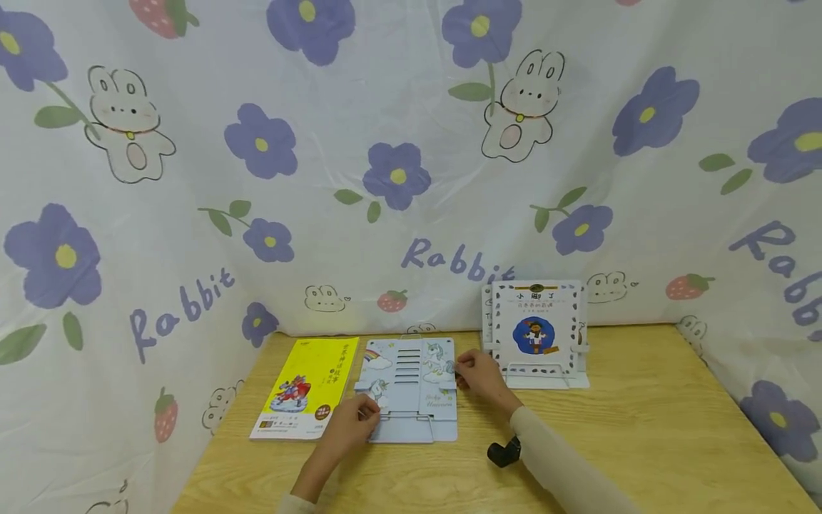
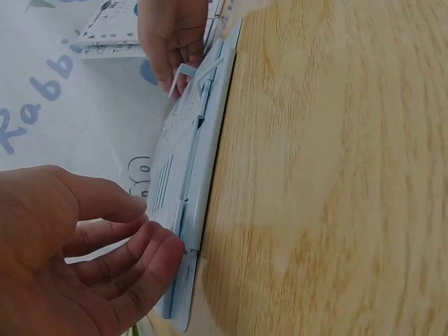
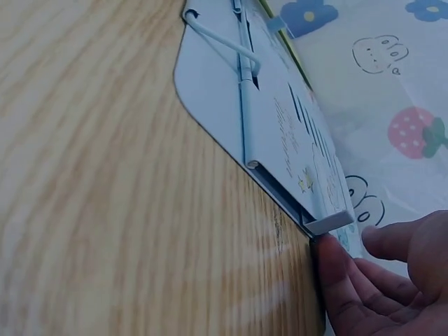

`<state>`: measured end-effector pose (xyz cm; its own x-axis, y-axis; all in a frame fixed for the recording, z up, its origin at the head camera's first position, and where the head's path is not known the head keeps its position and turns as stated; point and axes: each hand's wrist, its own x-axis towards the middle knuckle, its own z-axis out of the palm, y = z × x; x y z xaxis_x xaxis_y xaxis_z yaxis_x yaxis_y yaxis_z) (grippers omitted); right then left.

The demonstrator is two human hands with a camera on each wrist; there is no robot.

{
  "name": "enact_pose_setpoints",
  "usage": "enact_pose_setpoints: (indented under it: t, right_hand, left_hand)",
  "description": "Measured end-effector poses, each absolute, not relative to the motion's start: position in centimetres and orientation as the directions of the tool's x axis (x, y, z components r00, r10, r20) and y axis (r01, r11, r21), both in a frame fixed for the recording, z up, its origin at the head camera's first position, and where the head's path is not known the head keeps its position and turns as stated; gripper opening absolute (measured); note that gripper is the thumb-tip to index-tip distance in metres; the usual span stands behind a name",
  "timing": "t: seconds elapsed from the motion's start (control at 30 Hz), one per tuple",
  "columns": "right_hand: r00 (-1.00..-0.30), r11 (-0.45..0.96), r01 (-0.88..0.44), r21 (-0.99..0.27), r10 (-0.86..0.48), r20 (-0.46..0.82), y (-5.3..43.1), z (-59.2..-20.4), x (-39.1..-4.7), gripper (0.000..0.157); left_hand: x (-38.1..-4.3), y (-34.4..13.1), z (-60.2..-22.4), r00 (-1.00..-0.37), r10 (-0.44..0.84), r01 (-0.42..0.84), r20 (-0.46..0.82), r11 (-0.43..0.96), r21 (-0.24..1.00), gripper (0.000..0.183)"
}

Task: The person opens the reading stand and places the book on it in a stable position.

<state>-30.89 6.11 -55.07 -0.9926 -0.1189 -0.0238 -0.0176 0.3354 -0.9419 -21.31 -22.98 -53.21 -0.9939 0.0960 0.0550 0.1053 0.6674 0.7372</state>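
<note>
A light blue book stand (image 1: 407, 364) printed with unicorns and a rainbow lies folded low on the wooden table, with slots in its back panel and a wire bracket at its front. My left hand (image 1: 349, 426) is at its lower left edge, fingers curled and fingertips right at the rim; the same hand (image 2: 105, 245) shows large in the left wrist view. On the opposite side, my right hand (image 1: 480, 373) holds the right edge between thumb and fingers. In the right wrist view those fingertips (image 3: 330, 255) reach under the edge beside a small side clip.
To the left lies a yellow book (image 1: 307, 385), close to the left hand. A second stand (image 1: 578, 381) stands at the back right, holding a white picture book (image 1: 534, 314). A black strap piece (image 1: 504, 452) sits at the right wrist. A patterned curtain (image 1: 398, 93) hangs behind the table (image 1: 668, 428).
</note>
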Motion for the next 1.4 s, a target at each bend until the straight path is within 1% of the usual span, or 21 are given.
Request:
enact_pose_setpoints:
  t: [0.23, 0.37, 0.5, 0.7, 0.8, 0.97, 1.07, 1.27, 1.4]
  right_hand:
    - [-0.985, 0.297, 0.052, -0.953, -0.14, -0.097, 6.3, -55.0, -31.5, 0.019]
    - [-0.983, 0.279, 0.063, -0.958, -0.146, -0.107, 6.4, -55.0, -31.8, 0.018]
    - [-0.985, 0.273, 0.055, -0.96, -0.143, -0.097, 6.1, -54.8, -31.9, 0.018]
    - [-0.99, 0.337, 0.028, -0.941, -0.119, -0.072, 5.6, -54.9, -31.7, 0.017]
    - [-0.992, 0.373, 0.032, -0.927, -0.1, -0.075, 5.5, -54.7, -31.5, 0.019]
    - [-0.992, 0.37, 0.06, -0.927, -0.085, -0.098, 5.7, -54.5, -31.3, 0.023]
    - [-0.99, 0.367, 0.075, -0.927, -0.081, -0.112, 5.7, -54.3, -31.2, 0.024]
    - [-0.992, 0.428, 0.093, -0.899, -0.036, -0.12, 5.3, -54.0, -31.3, 0.023]
    - [-0.992, 0.419, 0.099, -0.903, -0.026, -0.121, 5.2, -53.8, -31.4, 0.023]
  left_hand:
    - [-21.3, -23.0, -53.0, -0.998, 0.057, 0.052, 0.014, 0.738, 0.673, 0.011]
    - [-21.5, -22.8, -53.2, -0.998, 0.052, 0.028, -0.018, 0.766, 0.642, 0.011]
    - [-21.6, -22.7, -53.5, -0.999, 0.036, 0.016, -0.018, 0.779, 0.627, 0.009]
    - [-21.3, -22.4, -53.3, -1.0, -0.016, -0.01, 0.005, 0.815, 0.58, 0.012]
    - [-21.0, -22.3, -53.1, -1.0, -0.029, -0.018, 0.011, 0.826, 0.564, 0.013]
    - [-20.9, -22.2, -53.1, -0.999, -0.046, -0.043, -0.009, 0.824, 0.565, 0.01]
    - [-20.9, -22.2, -53.2, -0.999, -0.046, -0.038, -0.001, 0.825, 0.563, 0.01]
    - [-20.9, -22.1, -53.3, -0.999, -0.036, -0.025, 0.008, 0.815, 0.578, 0.008]
    - [-21.0, -22.1, -53.4, -1.0, -0.027, -0.017, 0.009, 0.807, 0.59, 0.007]
